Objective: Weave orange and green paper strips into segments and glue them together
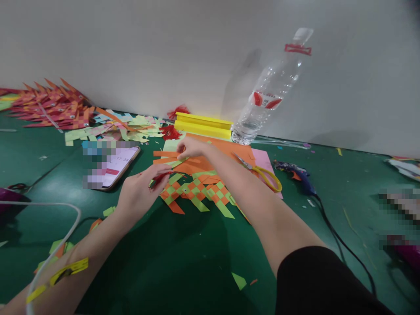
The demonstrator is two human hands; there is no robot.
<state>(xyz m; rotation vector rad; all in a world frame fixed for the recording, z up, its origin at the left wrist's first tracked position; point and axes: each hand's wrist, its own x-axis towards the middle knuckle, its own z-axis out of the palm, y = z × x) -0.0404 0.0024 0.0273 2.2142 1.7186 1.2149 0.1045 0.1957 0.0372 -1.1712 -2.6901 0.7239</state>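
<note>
My left hand [139, 188] is closed around a small bunch of red strands [160, 176], its fingertips beside a light green paper strip [181, 162]. Just beyond it, my right hand [193, 146] reaches over with curled fingers at the end of an orange paper strip [164, 154]; what the fingertips pinch is hidden. Below both hands lie woven orange and green paper fish [197, 192] with pointed tails. Orange paper sheets [226, 151] are underneath my right hand. Yellow-handled scissors [262, 173] rest on the sheets, right of my right forearm.
A tilted plastic bottle [262, 96] and a folded yellow strip [203, 126] stand by the wall. Left are a phone [120, 168], paper scraps [131, 129] and red-orange woven fish [55, 107]. A glue gun [300, 177] with a black cord lies right. A white cable [70, 208] crosses my left forearm.
</note>
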